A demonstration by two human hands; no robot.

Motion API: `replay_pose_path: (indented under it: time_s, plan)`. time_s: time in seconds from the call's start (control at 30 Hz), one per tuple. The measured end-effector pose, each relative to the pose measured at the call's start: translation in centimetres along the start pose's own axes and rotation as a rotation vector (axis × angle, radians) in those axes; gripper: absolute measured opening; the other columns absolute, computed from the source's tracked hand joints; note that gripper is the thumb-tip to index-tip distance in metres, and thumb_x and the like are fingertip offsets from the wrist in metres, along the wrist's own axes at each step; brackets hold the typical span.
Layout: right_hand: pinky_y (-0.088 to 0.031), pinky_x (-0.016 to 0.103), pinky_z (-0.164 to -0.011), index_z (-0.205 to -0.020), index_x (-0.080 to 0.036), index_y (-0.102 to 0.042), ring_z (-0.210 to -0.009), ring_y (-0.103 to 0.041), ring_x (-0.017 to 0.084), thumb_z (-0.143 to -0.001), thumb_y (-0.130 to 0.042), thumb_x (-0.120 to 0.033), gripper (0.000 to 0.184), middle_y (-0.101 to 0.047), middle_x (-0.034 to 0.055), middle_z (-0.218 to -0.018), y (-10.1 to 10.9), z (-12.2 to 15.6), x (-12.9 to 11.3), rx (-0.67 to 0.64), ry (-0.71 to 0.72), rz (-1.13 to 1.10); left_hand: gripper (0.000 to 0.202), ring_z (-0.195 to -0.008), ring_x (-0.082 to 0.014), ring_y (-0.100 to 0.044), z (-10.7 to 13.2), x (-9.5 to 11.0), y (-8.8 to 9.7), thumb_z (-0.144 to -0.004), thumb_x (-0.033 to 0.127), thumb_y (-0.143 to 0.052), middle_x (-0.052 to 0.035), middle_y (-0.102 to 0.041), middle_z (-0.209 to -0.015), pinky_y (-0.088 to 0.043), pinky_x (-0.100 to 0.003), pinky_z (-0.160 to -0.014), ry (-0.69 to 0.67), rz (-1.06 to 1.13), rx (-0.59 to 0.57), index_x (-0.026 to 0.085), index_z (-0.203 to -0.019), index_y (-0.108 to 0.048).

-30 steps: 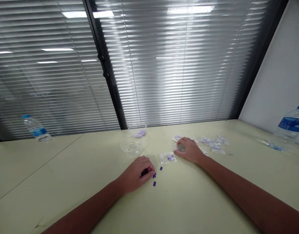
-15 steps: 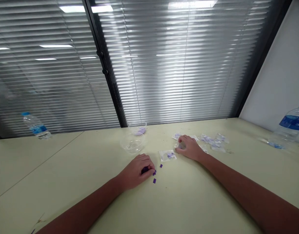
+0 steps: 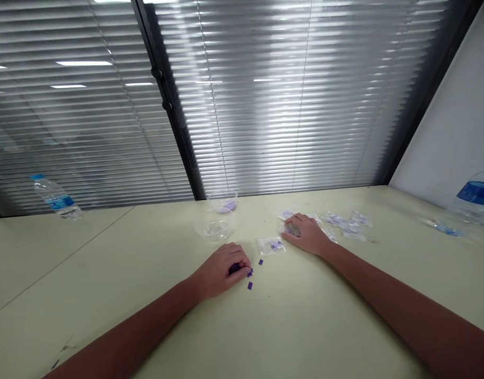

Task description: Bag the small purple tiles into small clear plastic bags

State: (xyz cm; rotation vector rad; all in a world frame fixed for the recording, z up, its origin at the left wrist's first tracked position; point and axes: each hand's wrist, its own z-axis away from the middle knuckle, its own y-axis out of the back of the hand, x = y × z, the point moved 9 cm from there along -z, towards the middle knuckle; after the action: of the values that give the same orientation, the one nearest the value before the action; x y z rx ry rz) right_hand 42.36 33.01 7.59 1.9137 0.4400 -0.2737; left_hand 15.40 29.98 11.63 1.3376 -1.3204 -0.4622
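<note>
Little change from earlier: my left hand (image 3: 221, 267) curls closed over what seem to be purple pieces (image 3: 234, 268); my right hand (image 3: 307, 235), at two o'clock from it, rests half-open on a plastic bag (image 3: 291, 229)

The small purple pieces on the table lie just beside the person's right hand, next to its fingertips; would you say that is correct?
Not quite: the small purple pieces lie beside the left hand, not the right hand, next to its fingertips, as the head view shows.

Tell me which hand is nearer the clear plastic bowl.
Left. The left hand lies in front of the clear plastic bowl; the right hand lies farther to its right.
</note>
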Motion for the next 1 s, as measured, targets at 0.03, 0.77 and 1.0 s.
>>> replay_pose_path:
  time_s: [0.03,0.77,1.0]
  plan:
    - [-0.043,0.05,-0.112,-0.119,-0.028,-0.069,-0.127,-0.064,0.032,-0.098,-0.062,-0.058,0.037,-0.071,0.0103,-0.13,-0.01,0.01,-0.01,-0.003,0.001,0.0,0.016,-0.094,-0.0198,-0.064,0.0,0.01,0.02,-0.108,0.029,-0.06,-0.0018,-0.073,-0.094,-0.047,-0.034,-0.09,-0.001,0.0,0.0,0.023,-0.094,-0.068]
    - [-0.045,0.051,-0.109,-0.12,-0.027,-0.067,-0.123,-0.065,0.032,-0.1,-0.061,-0.057,0.036,-0.071,0.0107,-0.13,0.26,0.15,-0.28,-0.034,0.007,0.045,0.015,-0.095,-0.0201,-0.062,-0.2,-0.5,-0.37,-0.107,0.031,-0.062,-0.0021,-0.072,-0.098,-0.045,-0.036,-0.092,0.036,0.017,-0.045,0.023,-0.098,-0.07]
    - [-0.047,0.05,-0.108,-0.118,-0.028,-0.068,-0.119,-0.067,0.032,-0.1,-0.061,-0.06,0.038,-0.071,0.0104,-0.128,0.35,0.25,-0.1,-0.004,0.022,0.063,0.016,-0.095,-0.0208,-0.062,-0.29,-0.53,-0.3,-0.107,0.034,-0.062,-0.0021,-0.071,-0.096,-0.044,-0.036,-0.091,0.043,0.016,-0.044,0.023,-0.097,-0.069]
